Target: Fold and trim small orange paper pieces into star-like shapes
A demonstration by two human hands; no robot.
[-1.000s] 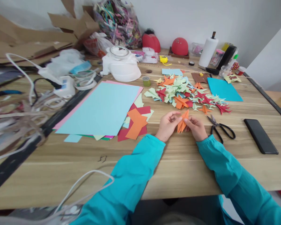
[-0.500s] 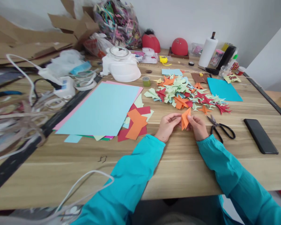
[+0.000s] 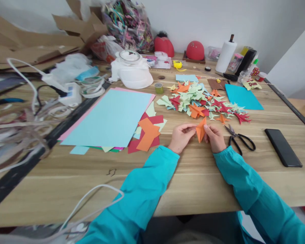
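Note:
Between my hands, just above the wooden table, is a folded orange piece of origami paper, now a narrow diamond shape with a crease down its middle. My left hand pinches its left edge with thumb and fingers. On the other side my right hand grips it, thumb on the front face and fingers behind, partly hidden. Beyond them lies a pile of folded paper figures in pale green, orange, red and blue. Black-handled scissors rest beside my right hand.
Left of my hands are orange and red paper scraps and large light-blue sheets. A black phone lies at the right. Further back stand a white cap and a white roll. Cables clutter the left side.
The orange paper has turned slightly and its shape has opened from a folded, two-pointed outline to a diamond. Both hands stay nearly in place, still holding it.

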